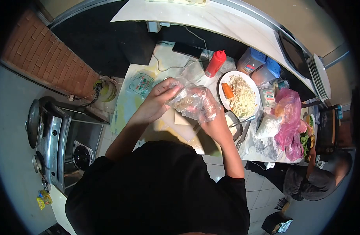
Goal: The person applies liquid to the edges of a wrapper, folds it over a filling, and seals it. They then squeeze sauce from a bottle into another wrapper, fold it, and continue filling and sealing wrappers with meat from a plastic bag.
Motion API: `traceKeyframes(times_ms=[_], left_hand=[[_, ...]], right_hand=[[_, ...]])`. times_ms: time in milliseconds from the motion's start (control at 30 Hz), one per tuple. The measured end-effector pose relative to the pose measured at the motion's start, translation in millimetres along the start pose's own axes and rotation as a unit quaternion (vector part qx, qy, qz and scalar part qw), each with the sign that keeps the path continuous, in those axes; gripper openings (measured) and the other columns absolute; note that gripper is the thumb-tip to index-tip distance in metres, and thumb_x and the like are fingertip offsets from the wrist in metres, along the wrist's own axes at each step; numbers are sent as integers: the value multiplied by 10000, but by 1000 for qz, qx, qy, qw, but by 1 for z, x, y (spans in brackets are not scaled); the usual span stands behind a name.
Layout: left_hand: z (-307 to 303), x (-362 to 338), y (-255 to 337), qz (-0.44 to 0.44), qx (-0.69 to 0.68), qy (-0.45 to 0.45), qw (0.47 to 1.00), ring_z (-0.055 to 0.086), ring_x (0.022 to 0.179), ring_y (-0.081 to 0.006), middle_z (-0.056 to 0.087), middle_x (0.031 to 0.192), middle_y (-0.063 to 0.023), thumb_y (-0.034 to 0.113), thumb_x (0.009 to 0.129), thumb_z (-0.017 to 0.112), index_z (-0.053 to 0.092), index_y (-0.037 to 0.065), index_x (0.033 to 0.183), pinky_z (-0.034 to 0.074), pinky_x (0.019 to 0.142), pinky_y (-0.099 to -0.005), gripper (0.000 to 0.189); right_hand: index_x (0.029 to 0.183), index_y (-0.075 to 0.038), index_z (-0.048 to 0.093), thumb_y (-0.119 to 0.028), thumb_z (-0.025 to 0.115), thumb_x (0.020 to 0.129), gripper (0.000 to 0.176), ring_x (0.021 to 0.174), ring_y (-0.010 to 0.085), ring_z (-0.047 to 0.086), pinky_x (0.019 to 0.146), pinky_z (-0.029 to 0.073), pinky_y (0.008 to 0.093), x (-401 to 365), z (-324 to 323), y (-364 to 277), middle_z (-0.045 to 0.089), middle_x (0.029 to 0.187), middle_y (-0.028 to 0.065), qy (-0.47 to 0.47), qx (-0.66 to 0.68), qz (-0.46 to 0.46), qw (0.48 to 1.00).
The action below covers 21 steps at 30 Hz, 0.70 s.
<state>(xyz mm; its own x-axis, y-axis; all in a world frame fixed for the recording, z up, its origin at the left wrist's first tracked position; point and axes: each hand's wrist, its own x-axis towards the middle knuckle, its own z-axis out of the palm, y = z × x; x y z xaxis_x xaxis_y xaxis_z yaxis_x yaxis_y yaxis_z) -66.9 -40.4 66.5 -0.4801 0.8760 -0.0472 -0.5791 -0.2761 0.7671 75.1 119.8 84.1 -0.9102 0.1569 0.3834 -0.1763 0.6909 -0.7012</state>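
Observation:
My left hand (161,98) is closed on the edge of a crinkled clear plastic bag (188,105), thumb and fingers pinching it. The same clear plastic wraps over my right hand (210,111), whose fingers are blurred by its glare and folds. Something pale shows through the bag, but I cannot make out what it is. Beneath my hands lies a whitish cutting board (184,130). Beyond my right hand stands a white plate (223,100) bearing shredded pale vegetable (242,96) and an orange carrot piece (227,90). A dark-rimmed container (231,119) with creamy contents sits beside my right wrist.
A red squeeze bottle (215,63), a phone (187,50) and blue-lidded containers (252,60) stand along the back. Pink plastic bags (288,113) lie at right, a clear green-printed packet (141,84) at left. A person in dark clothes (315,182) is at far right.

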Motion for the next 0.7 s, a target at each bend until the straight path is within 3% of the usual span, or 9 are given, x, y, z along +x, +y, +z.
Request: traceKeyframes(times_ms=[100,200,433,467,533,600,700], left_hand=[[-7,7,-6,66,117,16,991,593,982,-53,629,1068,3,132,1035,536,598,81,1072,490,858,-246,88],[-19,9,-12,105,96,46,989,590,967,-50,627,1030,2,128,1037,531,582,78,1041,494,843,-244,72],[-9,1,0,33,31,56,997,606,930,-59,629,1000,3,125,1038,522,566,71,1024,508,832,-251,71],[-9,0,1,30,56,51,997,597,924,-48,624,993,10,120,1034,526,560,77,1011,494,826,-241,59],[-9,-1,5,27,80,46,995,587,917,-37,619,985,18,115,1030,531,554,84,999,479,821,-232,50],[-11,-3,10,36,191,1,981,548,875,-10,594,941,44,94,1019,538,540,91,959,433,804,-210,60],[-7,-5,19,31,245,-24,969,506,838,7,554,878,70,75,1004,552,526,105,915,396,790,-200,98]], right_hand=[[1355,-201,561,-46,708,807,588,988,397,657,807,570,434,0,0,-3,589,1301,123,-7,22,-8,1000],[1385,-231,542,-102,726,822,606,1013,393,648,842,564,436,2,-7,-14,579,1322,103,-36,41,-1,999],[1450,-269,475,-108,651,900,600,1025,430,625,857,558,462,-3,-8,-14,547,1363,118,-95,30,52,994],[1450,-269,475,-108,651,900,600,1025,430,625,857,558,462,-3,-8,-14,547,1363,118,-95,29,53,994],[1469,-215,465,-149,628,944,553,1217,406,564,992,491,426,-2,-9,-13,528,1420,126,-108,23,68,992],[1473,-215,457,-155,622,952,550,1206,411,568,989,490,432,-1,-6,-13,527,1417,132,-97,25,75,992],[1475,-224,453,-169,621,957,547,1186,417,577,974,497,437,-2,-2,-16,529,1409,137,-90,28,90,992]])
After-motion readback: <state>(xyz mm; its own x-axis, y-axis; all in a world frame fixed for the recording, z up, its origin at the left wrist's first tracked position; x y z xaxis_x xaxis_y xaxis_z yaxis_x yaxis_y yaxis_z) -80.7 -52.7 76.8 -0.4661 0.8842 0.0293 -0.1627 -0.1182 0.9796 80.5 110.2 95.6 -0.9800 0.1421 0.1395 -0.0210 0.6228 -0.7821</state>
